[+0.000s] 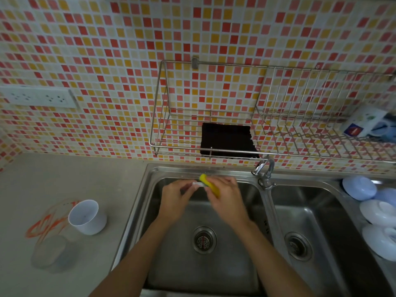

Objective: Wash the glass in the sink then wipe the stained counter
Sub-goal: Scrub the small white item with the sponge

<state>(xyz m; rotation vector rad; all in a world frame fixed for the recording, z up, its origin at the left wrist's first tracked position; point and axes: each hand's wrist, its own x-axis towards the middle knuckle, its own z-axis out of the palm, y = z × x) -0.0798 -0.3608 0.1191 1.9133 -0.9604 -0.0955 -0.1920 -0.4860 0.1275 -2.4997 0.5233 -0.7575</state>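
Two bare hands are up over the back part of the left basin of the shiny steel double sink (137, 213). The right hand (225, 198) is closed around a soft yellow sponge (211, 185). The left hand (175, 200) pinches something small and white (198, 184) just beside the sponge; it is too blurry to say what it is. The two hands are almost touching, as if getting the sponge ready.

No glass is in either hand or in the sink. A clear glass with orange marks (51, 224) lies on its side on the grey counter (64, 181), near the sink's left edge. A white plastic cup (87, 217) stands upright right next to it, touching or nearly so. No water can be seen coming from the bent steel tap (264, 170) at the back rim between the two basins.

A black cloth (227, 139) rests in the wire rack (162, 125) on the tiled wall above the sink. White and blue bowls (372, 202) sit upside down on the sink's right edge.

So the job looks like it is only starting. The glass looks not yet washed, and it must be brought to the sink. Wiping the counter comes after that. No stain shows clearly on the counter from here.
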